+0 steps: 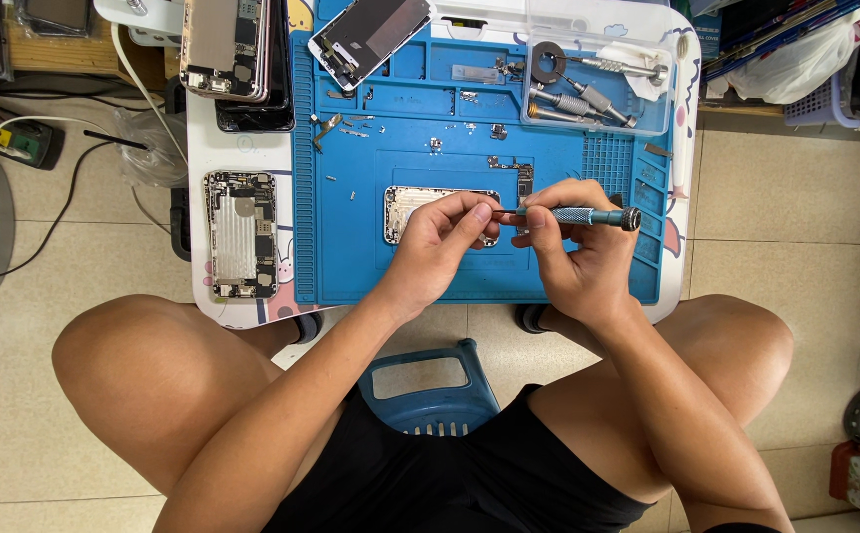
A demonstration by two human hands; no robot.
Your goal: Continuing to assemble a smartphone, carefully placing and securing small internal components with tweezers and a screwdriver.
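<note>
We see the right hand's fingers [547,211] clamped on a teal screwdriver [588,215], while the left hand's fingers [469,212] pinch together at its tip, over an opened silver phone housing [412,209] lying mid blue mat [351,266].

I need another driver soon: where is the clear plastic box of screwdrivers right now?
In the head view, the clear plastic box of screwdrivers sits at the blue work mat's far right corner, beyond the right hand.
</note>
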